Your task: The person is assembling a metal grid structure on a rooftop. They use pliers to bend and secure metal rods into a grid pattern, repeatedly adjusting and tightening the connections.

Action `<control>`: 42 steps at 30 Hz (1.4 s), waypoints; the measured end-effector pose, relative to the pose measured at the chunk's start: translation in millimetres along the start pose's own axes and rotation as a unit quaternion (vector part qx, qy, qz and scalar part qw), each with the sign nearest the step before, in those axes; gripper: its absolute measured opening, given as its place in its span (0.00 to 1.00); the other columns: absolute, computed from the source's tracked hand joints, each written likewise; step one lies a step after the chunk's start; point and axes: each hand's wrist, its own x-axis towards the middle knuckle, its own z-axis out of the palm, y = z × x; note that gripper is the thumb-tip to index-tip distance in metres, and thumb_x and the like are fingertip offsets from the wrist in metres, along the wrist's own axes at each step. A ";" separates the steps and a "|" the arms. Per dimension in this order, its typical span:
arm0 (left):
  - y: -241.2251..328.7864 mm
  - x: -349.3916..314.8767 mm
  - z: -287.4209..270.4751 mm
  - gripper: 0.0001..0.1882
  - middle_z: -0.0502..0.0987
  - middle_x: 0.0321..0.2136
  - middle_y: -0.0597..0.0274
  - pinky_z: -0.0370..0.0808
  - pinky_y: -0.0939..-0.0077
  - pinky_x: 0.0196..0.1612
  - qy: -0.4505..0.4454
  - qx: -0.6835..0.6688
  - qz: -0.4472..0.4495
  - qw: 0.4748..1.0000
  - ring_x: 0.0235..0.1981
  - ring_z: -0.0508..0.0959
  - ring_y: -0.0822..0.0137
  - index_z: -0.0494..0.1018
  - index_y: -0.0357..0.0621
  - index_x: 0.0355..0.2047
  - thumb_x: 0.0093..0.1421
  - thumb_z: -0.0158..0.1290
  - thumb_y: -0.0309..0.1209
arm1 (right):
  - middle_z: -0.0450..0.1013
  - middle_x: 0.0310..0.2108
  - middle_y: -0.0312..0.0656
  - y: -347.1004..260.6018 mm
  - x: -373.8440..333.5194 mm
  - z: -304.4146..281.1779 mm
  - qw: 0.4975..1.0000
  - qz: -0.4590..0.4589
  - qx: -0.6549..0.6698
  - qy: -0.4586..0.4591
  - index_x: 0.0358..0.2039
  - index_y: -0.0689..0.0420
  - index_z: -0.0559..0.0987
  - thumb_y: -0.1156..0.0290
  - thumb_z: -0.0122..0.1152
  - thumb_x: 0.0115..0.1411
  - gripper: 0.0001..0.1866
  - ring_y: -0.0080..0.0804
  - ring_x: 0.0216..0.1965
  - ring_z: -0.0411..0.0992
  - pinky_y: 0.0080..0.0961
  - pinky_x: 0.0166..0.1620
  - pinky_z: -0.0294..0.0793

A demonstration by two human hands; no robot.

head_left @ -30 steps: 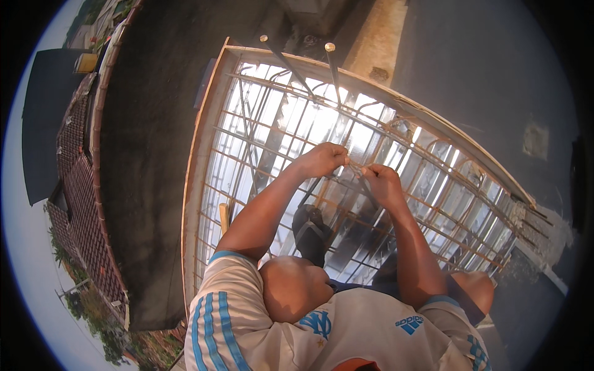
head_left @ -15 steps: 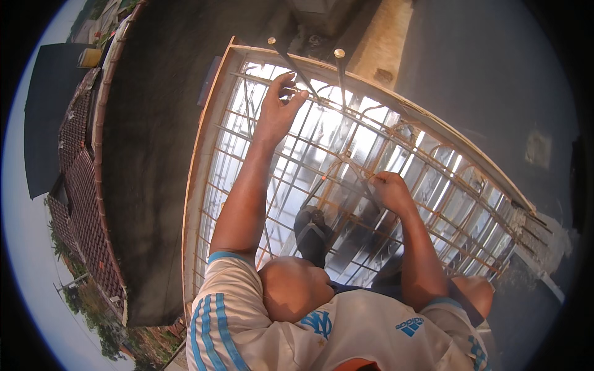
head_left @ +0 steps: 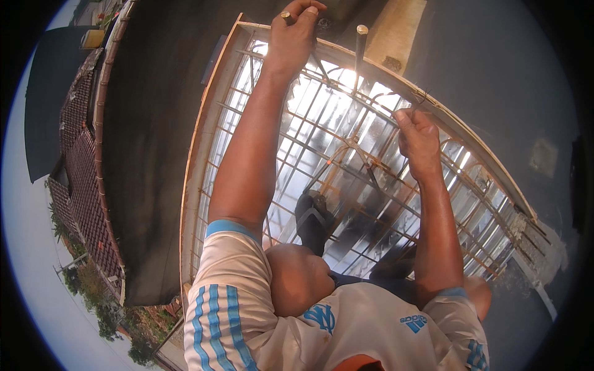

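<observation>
At the far edge my left hand (head_left: 293,44) is raised beside the gold-tipped end of an upright bar (head_left: 286,17), hiding part of its shaft. Its thumb and forefinger are pinched together; whatever they hold is too small to make out. My right hand (head_left: 422,145) is closed above the far right side of the rebar mesh (head_left: 309,139), with thin dark tie wires (head_left: 423,96) sticking out past its fingers. A second upright bar (head_left: 361,46) stands between my hands. On the mesh, a tool with orange-marked handles (head_left: 328,163) lies by my foot; its kind is unclear.
Wooden form boards (head_left: 207,117) edge the mesh, with shiny metal sheeting beneath. My dark shoe (head_left: 311,213) stands among the bars. Bar ends jut out by rough concrete (head_left: 532,238) at the right. Tiled roofs (head_left: 83,154) lie beyond a dark drop on the left.
My left hand has moved farther away, up to the bar's tip. My right hand has left the middle of the mesh and risen toward the far board, tie wires now showing in it.
</observation>
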 end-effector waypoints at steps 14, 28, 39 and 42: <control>29.0 10.6 -16.2 0.12 0.73 0.30 0.67 0.70 0.80 0.37 -0.173 0.127 -0.102 0.971 0.32 0.72 0.75 0.73 0.43 0.43 0.68 0.46 0.37 | 0.75 0.26 0.44 -126.6 40.1 65.1 0.909 -0.304 -0.266 -0.100 0.41 0.57 0.79 0.58 0.56 0.63 0.16 0.37 0.28 0.73 0.31 0.34 0.71; 11.4 5.7 -13.9 0.17 0.79 0.28 0.62 0.71 0.79 0.41 -0.106 0.158 -0.157 0.969 0.33 0.75 0.73 0.75 0.41 0.44 0.61 0.37 0.23 | 0.74 0.33 0.53 -132.5 44.1 80.2 0.926 -0.129 -0.336 -0.111 0.34 0.54 0.75 0.66 0.48 0.61 0.08 0.54 0.37 0.72 0.43 0.42 0.69; 15.4 3.1 -12.5 0.14 0.79 0.33 0.45 0.73 0.65 0.45 -0.110 0.171 -0.163 0.965 0.38 0.79 0.50 0.78 0.43 0.35 0.56 0.41 0.24 | 0.71 0.28 0.51 -127.1 29.3 99.9 0.971 -0.115 -0.208 -0.002 0.33 0.60 0.74 0.70 0.53 0.61 0.07 0.50 0.30 0.69 0.37 0.38 0.69; 4.2 3.3 -11.5 0.14 0.79 0.35 0.45 0.73 0.64 0.46 -0.113 0.156 -0.177 0.965 0.39 0.78 0.48 0.78 0.44 0.34 0.57 0.41 0.24 | 0.70 0.26 0.51 -126.4 33.1 100.5 0.973 -0.099 -0.209 -0.007 0.31 0.61 0.73 0.70 0.52 0.61 0.07 0.47 0.29 0.67 0.35 0.37 0.69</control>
